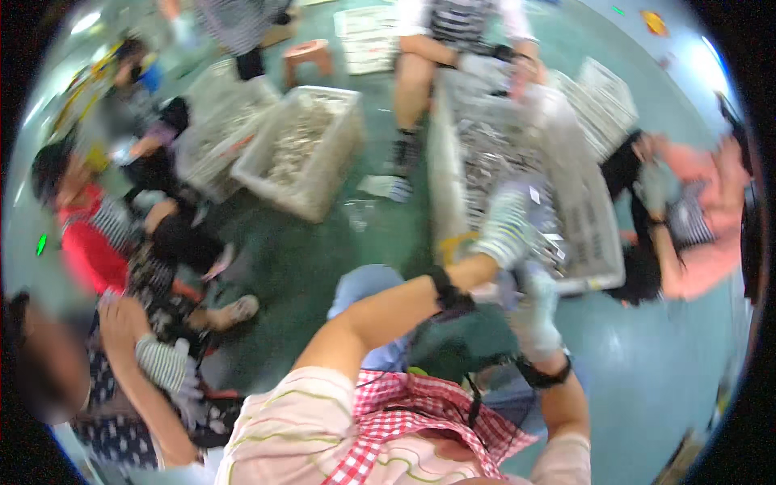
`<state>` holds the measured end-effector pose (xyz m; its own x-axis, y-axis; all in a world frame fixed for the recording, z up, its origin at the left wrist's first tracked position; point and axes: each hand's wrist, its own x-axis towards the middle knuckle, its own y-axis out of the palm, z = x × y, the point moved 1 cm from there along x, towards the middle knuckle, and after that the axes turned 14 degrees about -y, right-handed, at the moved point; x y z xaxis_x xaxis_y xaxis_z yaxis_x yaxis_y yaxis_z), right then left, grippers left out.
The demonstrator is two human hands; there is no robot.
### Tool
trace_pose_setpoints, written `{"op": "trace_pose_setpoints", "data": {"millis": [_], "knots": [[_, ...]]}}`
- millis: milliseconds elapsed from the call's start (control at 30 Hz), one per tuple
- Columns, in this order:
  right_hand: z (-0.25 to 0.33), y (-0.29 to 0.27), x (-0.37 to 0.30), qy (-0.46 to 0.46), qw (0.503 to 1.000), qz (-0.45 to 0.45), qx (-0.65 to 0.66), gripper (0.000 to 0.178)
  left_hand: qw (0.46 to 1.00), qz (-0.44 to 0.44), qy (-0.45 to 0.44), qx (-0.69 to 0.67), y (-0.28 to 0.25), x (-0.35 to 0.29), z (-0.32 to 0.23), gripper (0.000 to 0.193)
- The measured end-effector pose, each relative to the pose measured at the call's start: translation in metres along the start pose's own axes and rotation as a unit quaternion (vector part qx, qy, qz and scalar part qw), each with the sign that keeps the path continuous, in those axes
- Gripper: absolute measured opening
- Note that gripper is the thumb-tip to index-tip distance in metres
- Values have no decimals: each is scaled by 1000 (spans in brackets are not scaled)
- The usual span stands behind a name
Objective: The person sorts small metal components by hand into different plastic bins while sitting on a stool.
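Red-and-white gingham apron (392, 424) cloth lies nearest, at six o'clock, over a pale striped shirt (283, 416). At three o'clock the left hand (505, 230), in a white glove with green-grey stripes, reaches over the near end of a long white plastic crate (588, 214). At four o'clock the right hand (537, 319), in a pale glove, is just outside that end. Both hands are blurred, so I cannot tell how wide either grip is or whether it holds anything. Small silvery pieces (497, 153) fill the crate at two o'clock: thin, glossy, jumbled, grey with bright white glints, too smeared to make out singly. At one o'clock a co-worker (461, 28) in a striped top sits at its far end. Another white crate (341, 149), at eleven o'clock, holds duller, beige-grey pieces (299, 145).
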<state>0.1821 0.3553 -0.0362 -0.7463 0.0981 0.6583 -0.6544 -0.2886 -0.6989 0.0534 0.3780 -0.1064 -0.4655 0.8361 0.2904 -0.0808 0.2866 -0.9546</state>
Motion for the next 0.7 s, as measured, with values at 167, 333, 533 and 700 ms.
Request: {"op": "trace_pose_setpoints", "data": {"millis": [167, 333, 533, 700], "knots": [[-12, 3, 3, 28, 999, 0, 34, 21, 896, -162, -120, -396, -61, 19, 10, 45], [-9, 7, -4, -27, 997, 13, 72, 16, 842, -157, -76, -511, -41, 19, 2, 52], [6, 8, -14, -73, 992, 17, 103, 22, 574, 136, -19, -807, -36, 7, -9, 53], [-10, 4, -21, -139, 985, 92, 37, 21, 650, 80, -2, -756, -54, 6, 5, 40]]}}
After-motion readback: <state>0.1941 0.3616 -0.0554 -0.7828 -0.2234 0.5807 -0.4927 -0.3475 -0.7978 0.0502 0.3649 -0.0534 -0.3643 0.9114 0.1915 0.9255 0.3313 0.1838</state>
